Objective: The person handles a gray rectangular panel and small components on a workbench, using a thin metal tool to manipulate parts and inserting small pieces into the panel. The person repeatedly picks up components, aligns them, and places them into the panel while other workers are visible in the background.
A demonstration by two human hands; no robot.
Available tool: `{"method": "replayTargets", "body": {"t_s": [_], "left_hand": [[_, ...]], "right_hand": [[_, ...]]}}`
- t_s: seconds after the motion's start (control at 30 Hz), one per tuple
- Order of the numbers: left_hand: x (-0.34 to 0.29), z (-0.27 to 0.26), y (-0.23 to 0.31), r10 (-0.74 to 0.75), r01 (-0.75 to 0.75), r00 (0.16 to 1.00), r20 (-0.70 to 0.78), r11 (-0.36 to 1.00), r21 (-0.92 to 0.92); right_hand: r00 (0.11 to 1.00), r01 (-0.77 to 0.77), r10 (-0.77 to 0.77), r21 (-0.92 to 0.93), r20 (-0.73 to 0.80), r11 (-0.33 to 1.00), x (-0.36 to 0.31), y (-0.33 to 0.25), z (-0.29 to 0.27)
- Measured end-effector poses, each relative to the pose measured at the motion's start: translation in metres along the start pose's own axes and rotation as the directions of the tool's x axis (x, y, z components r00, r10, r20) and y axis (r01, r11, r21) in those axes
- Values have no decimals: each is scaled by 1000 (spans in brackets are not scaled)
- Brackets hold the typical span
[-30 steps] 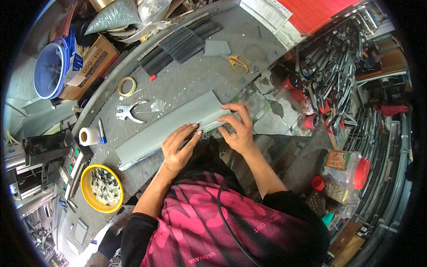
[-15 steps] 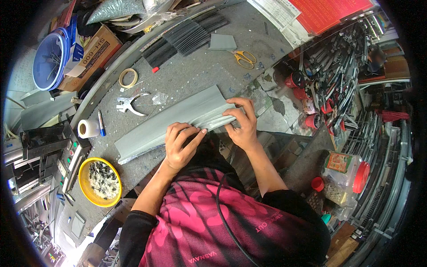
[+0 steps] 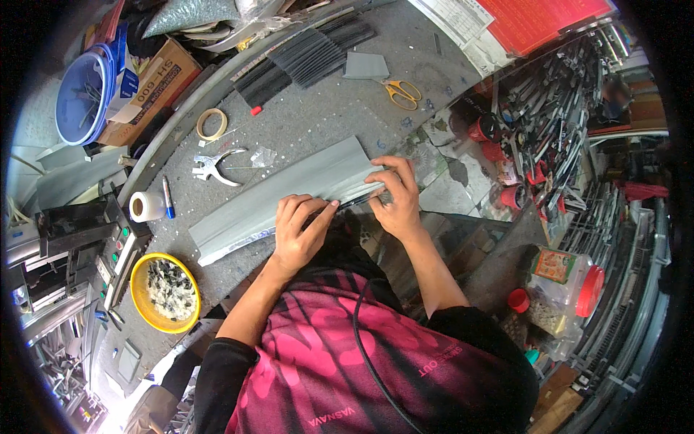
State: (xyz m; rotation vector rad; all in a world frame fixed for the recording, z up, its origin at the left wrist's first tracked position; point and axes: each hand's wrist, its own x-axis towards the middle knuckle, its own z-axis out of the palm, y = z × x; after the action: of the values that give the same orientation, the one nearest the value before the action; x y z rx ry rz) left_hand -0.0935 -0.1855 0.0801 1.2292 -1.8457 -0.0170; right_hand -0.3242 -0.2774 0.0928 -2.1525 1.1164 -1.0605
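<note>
A long grey strip of sheet material (image 3: 289, 186) with creases along its near side lies slantwise on the workbench in front of me. My left hand (image 3: 302, 230) is closed on its near edge around the middle, thumb and fingertips together. Near the strip's right end, my right hand (image 3: 395, 194) grips the creased edge with curled fingers. Between the two hands a thin dark line shows along that edge. The undersides of my fingertips are hidden.
Silver pliers (image 3: 215, 168), a tape roll (image 3: 212, 124) and yellow-handled scissors (image 3: 402, 94) lie beyond the strip. Dark pleated sheets (image 3: 303, 59) are at the back. A yellow bowl of small parts (image 3: 165, 293), a white roll (image 3: 147, 207) and a blue marker (image 3: 168, 197) stand left.
My left hand has turned slightly at the near edge, and a dark line now shows there between my hands. The whole view has shifted a little.
</note>
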Motion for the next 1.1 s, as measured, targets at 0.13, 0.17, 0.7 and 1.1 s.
{"method": "replayTargets", "body": {"t_s": [0.13, 0.17, 0.7, 1.1], "left_hand": [[-3, 5, -2, -46, 46, 999, 27, 999, -12], [-5, 7, -2, -95, 96, 994, 54, 995, -19], [-48, 31, -39, -411, 418, 867, 283, 908, 38], [-67, -41, -73, -610, 403, 744, 274, 736, 543]], "right_hand": [[998, -25, 25, -1, 66, 1000, 0, 1, -5], [993, -45, 45, -7, 106, 999, 1, 1, -7], [931, -63, 101, -116, 352, 991, -14, 47, 19], [986, -108, 133, -224, 99, 969, -36, 61, 65]]}}
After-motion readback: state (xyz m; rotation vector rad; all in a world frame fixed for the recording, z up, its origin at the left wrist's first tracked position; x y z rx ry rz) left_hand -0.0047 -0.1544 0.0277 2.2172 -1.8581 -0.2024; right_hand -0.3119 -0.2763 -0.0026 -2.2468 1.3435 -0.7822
